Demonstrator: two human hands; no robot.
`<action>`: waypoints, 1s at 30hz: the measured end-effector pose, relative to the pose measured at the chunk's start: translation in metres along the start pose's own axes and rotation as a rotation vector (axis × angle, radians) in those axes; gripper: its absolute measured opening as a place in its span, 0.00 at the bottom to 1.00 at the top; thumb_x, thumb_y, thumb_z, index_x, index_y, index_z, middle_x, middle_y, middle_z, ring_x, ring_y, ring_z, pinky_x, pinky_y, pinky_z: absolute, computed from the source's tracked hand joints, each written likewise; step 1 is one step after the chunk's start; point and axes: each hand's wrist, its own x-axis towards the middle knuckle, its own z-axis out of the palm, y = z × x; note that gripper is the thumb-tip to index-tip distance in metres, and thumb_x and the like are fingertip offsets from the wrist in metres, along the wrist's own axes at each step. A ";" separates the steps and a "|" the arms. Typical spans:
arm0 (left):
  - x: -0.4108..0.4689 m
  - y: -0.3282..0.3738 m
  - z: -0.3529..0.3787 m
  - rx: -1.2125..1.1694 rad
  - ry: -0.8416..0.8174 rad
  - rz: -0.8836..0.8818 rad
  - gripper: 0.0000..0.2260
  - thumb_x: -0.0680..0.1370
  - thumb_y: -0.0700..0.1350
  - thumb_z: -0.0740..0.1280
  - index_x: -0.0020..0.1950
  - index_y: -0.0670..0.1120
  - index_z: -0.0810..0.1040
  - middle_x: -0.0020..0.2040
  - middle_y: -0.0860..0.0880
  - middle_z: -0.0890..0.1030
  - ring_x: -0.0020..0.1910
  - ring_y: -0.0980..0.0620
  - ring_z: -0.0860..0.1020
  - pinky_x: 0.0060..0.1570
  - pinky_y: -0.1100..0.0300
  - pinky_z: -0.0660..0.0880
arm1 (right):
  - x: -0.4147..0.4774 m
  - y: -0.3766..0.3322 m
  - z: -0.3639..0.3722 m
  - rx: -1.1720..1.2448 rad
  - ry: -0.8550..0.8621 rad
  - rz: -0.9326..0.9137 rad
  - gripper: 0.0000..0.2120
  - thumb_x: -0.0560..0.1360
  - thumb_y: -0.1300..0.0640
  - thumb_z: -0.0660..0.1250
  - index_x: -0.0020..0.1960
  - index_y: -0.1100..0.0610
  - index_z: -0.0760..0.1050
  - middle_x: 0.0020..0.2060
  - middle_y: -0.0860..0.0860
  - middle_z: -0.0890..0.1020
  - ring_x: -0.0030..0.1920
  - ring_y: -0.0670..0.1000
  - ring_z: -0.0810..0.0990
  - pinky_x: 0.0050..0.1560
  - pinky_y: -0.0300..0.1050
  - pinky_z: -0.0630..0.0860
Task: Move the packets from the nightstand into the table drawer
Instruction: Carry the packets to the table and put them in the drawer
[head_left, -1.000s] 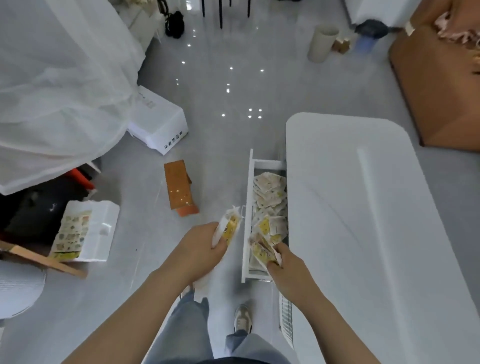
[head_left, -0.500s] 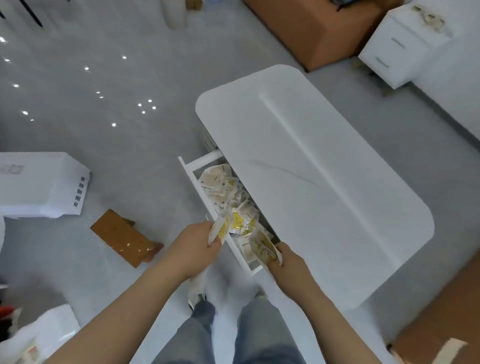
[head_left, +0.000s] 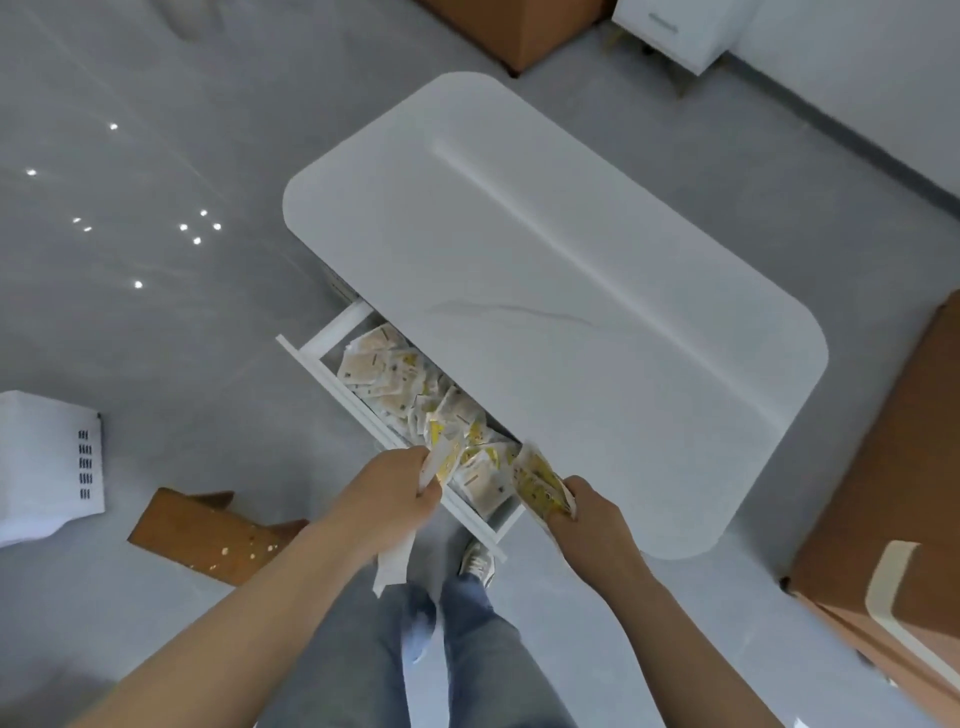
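left hand (head_left: 400, 493) + right hand (head_left: 587, 514): fingers clamped on packets (head_left: 540, 486) | imo release low, well inside drawer (head_left: 345, 401), past its front edge

Head view, steeply downward over open drawer (head_left: 395, 441)

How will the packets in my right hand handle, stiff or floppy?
Probably floppy: the packets bend and fan out from the right hand. Likely light, since fingers alone hold the bunch. Those in the drawer lie overlapping, so they may slide.
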 end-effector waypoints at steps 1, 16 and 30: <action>0.007 -0.001 0.001 0.014 -0.003 0.005 0.10 0.78 0.46 0.58 0.37 0.48 0.66 0.35 0.47 0.75 0.34 0.49 0.73 0.34 0.56 0.70 | 0.005 0.003 0.001 -0.006 0.003 0.007 0.04 0.77 0.56 0.58 0.51 0.54 0.70 0.42 0.51 0.78 0.41 0.52 0.78 0.36 0.42 0.73; 0.140 -0.065 0.037 0.155 -0.176 0.044 0.06 0.78 0.44 0.59 0.42 0.44 0.71 0.38 0.46 0.75 0.34 0.49 0.73 0.32 0.59 0.67 | 0.089 0.036 0.072 0.038 -0.008 0.278 0.06 0.77 0.51 0.62 0.45 0.53 0.72 0.39 0.51 0.80 0.40 0.53 0.80 0.40 0.46 0.78; 0.276 -0.124 0.117 0.449 -0.122 0.284 0.06 0.77 0.37 0.61 0.53 0.42 0.72 0.48 0.43 0.73 0.42 0.42 0.77 0.41 0.51 0.75 | 0.208 0.079 0.171 0.136 0.045 0.397 0.10 0.77 0.58 0.59 0.58 0.56 0.68 0.46 0.57 0.80 0.43 0.58 0.79 0.38 0.48 0.76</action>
